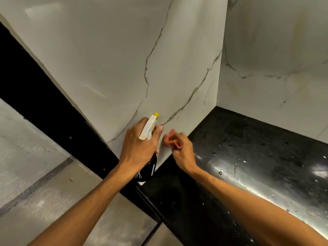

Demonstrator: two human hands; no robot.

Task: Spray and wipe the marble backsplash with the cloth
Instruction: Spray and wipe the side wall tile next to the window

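1. The left hand [140, 144] holds a spray bottle [148, 129]. Its fingers [159, 129] are curled tight round the neck of the bottle, just under the white top.
2. The bottle has a yellow tip [156, 114]. The tip points at the marble wall [106, 59] and is very close to it. The bottom part of the bottle is black and hangs down under the hand.
3. The right hand [181, 148] is up in the air just beside the left hand, near the wall. Its fingers [171, 139] are curled in and look a bit blurry. I can see nothing in them.
4. The marble wall is white with thin grey lines running across it. It meets another white marble wall [275, 50] at a corner on the right.
5. A black shiny tabletop [257, 148] sits at the bottom of the walls. It has small light specks on it.
6. A grey floor [35, 166] shows on the left, lower down.
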